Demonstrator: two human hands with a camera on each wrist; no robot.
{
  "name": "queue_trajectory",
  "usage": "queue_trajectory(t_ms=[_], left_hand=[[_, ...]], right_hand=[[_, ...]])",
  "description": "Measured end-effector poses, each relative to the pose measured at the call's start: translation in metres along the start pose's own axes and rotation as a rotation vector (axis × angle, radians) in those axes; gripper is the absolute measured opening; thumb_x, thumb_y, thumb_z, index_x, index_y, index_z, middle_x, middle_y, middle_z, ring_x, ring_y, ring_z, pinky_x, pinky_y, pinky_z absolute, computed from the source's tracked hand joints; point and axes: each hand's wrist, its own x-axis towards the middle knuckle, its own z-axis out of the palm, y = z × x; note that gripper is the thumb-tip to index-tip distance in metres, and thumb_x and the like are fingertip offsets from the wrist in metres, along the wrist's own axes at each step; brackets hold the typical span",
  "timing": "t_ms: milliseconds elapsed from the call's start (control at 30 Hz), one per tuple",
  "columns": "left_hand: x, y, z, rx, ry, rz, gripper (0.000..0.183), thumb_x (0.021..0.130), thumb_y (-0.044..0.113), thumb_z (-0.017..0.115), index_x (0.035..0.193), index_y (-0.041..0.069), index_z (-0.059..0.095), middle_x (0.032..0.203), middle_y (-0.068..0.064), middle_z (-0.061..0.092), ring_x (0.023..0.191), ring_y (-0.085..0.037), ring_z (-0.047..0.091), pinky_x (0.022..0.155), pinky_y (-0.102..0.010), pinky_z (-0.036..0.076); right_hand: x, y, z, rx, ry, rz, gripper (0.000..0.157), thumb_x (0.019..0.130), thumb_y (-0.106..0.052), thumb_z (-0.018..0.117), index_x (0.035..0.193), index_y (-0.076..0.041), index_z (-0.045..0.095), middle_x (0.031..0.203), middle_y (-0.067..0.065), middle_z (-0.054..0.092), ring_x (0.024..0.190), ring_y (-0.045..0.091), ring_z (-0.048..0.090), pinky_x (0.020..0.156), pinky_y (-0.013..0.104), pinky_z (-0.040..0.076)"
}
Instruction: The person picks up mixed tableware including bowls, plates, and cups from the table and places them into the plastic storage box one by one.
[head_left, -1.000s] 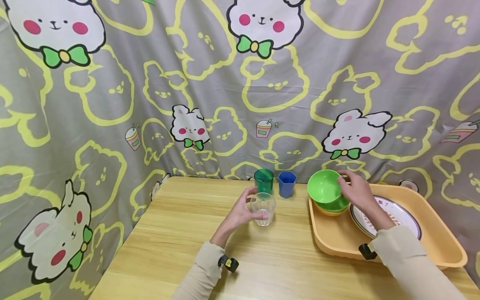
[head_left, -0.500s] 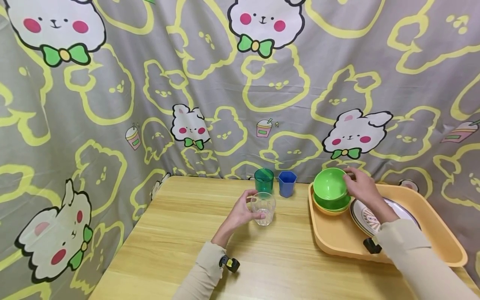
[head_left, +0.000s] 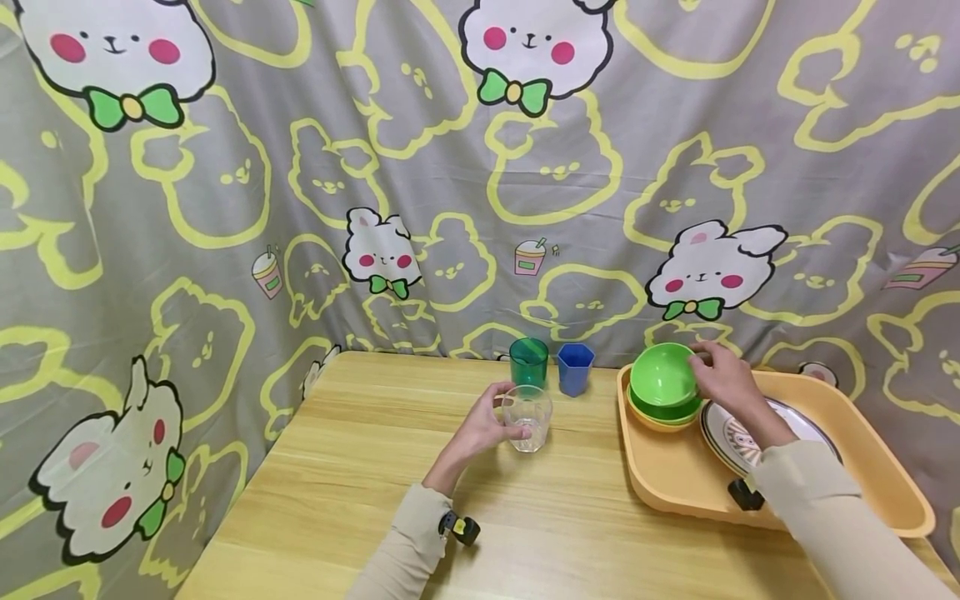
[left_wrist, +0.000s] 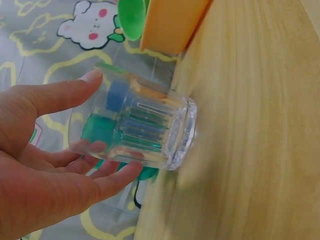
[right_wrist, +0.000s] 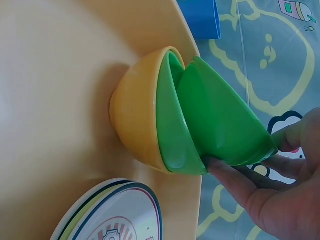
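My left hand holds a clear cup standing upright on the table. The left wrist view shows the thumb on one side of the cup and fingers on the other. At the right, my right hand pinches the rim of a bright green bowl. In the right wrist view this green bowl tilts, its far edge in contact with or very close to a second green bowl. That second bowl sits nested in a yellow bowl, inside the orange tray.
A green cup and a blue hexagonal cup stand behind the clear one, near the curtain. Stacked plates lie in the tray, partly covered by the right forearm. Wooden tabletop extends to the left and front.
The bright green bowl and my right hand have moved slightly right, then down onto or close over the bowl stack. My left hand and the clear cup stay in place.
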Motion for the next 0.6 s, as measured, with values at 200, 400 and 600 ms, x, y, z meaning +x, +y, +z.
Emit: queue_trajectory(t_ms=[200,400,600], left_hand=[[0.001,-0.002,0.000,-0.025,-0.010,-0.026,0.081,0.076,-0.019,0.077,0.145,-0.014,0.037,0.148,-0.035,0.039,0.135,-0.055,0.038,0.109,-0.061,0.044],[0.014,-0.028,0.000,-0.031,-0.011,-0.034,0.085,0.076,-0.018,0.077,0.148,-0.011,0.034,0.149,-0.033,0.039,0.137,-0.054,0.036,0.110,-0.061,0.042],[0.019,-0.040,0.000,-0.040,-0.007,-0.019,0.086,0.076,-0.016,0.080,0.149,-0.007,0.037,0.149,-0.028,0.041,0.136,-0.049,0.039,0.110,-0.058,0.044]], right_hand=[[0.001,0.005,0.003,-0.038,-0.012,-0.027,0.049,0.106,-0.020,0.038,0.139,0.014,0.049,0.124,0.038,0.060,0.094,0.042,0.065,0.069,0.040,0.057],[-0.001,0.008,0.008,-0.019,-0.015,-0.034,0.047,0.104,-0.014,0.038,0.138,0.016,0.049,0.121,0.040,0.061,0.076,0.029,0.066,0.055,0.032,0.057],[-0.002,0.011,0.008,-0.064,-0.038,-0.026,0.050,0.104,-0.016,0.038,0.142,0.016,0.046,0.132,0.041,0.054,0.084,0.035,0.062,0.063,0.035,0.049]])
